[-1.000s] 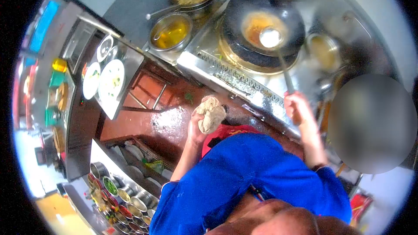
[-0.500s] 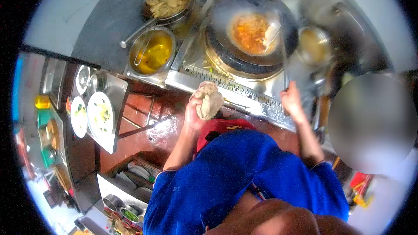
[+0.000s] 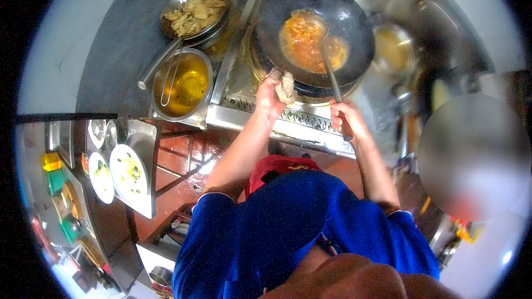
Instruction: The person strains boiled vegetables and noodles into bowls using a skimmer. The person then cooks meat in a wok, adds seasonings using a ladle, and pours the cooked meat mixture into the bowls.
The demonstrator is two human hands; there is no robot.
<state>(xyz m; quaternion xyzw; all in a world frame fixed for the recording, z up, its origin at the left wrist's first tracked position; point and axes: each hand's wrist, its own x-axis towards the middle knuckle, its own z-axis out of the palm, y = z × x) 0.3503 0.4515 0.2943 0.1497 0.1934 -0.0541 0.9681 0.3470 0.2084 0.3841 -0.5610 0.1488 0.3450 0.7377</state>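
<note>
My left hand (image 3: pixel 266 97) is closed on a bunched beige cloth (image 3: pixel 286 89) at the near left rim of a black wok (image 3: pixel 356 25). Whether the cloth wraps a wok handle is hidden. In my right hand (image 3: pixel 350 118) is the handle of a metal ladle (image 3: pixel 330 72), slanting into the wok. The ladle's bowl rests in the orange-red saucy food (image 3: pixel 299 36). Under the wok is the steel stove (image 3: pixel 244 112).
Left of the stove stand an oil pot (image 3: pixel 208 88) with a wire hook in it and a long-handled strainer (image 3: pixel 160 63) of pale fried pieces. A steel pot (image 3: pixel 409 50) sits to the right. Plates of food (image 3: pixel 143 188) lie on a side table. A blurred person is at right.
My left hand has moved forward with the cloth to the wok's rim. The wok appears tilted toward me, and the ladle has shifted left within the food.
</note>
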